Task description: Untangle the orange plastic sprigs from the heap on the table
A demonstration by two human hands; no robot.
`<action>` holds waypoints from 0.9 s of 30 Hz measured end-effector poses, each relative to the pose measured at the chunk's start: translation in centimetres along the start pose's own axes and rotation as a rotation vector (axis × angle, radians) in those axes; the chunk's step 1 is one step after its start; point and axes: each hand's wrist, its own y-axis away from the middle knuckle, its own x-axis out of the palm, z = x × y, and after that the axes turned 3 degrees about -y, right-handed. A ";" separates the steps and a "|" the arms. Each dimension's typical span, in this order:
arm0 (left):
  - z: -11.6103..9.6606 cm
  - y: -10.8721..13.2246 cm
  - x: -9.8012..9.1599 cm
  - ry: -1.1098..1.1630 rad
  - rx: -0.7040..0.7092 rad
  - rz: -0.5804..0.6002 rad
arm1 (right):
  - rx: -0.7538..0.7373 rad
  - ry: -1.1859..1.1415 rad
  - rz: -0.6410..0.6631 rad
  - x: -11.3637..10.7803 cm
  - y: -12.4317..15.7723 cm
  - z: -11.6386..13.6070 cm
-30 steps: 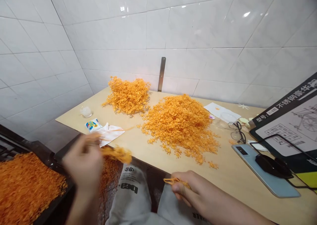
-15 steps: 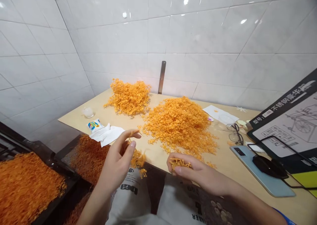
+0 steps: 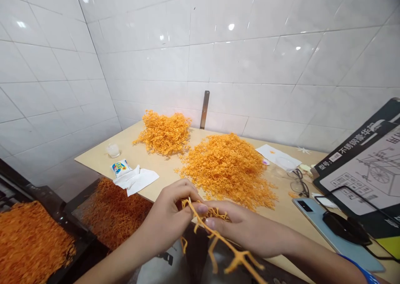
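Note:
My left hand (image 3: 176,211) pinches an orange branched sprig (image 3: 239,257) between thumb and fingers; its thin forked stem runs down to the right, in front of my right hand. My right hand (image 3: 240,227) is closed round a small bunch of orange sprigs (image 3: 217,213), its thumb close to the left thumb. Both hands meet over the table's front edge. Just beyond them lies a large heap of loose orange sprigs (image 3: 228,167), and a smaller heap (image 3: 165,131) sits farther back to the left.
On the table's left are a small clear cup (image 3: 113,150), a colourful packet (image 3: 120,167) and a white tissue (image 3: 142,182). Glasses (image 3: 298,183), a phone (image 3: 318,217), dark sunglasses (image 3: 346,226) and a printed box (image 3: 371,167) are at right. More orange material (image 3: 34,238) fills a container lower left.
My two hands have come together, the left moving right and meeting the right one. A long orange sprig now stretches from the left fingers. The view has tilted up slightly.

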 end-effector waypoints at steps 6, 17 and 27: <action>0.8 -0.3 -0.5 0.437 -0.240 0.237 | -0.020 0.017 -0.023 -0.7 0.4 -0.3; 1.9 0.1 -0.6 0.216 -0.168 0.460 | 0.012 0.041 -0.052 -1.3 1.5 -0.5; 2.5 2.0 -2.8 -0.299 -0.132 0.315 | 0.101 0.280 -0.179 -5.6 6.4 0.4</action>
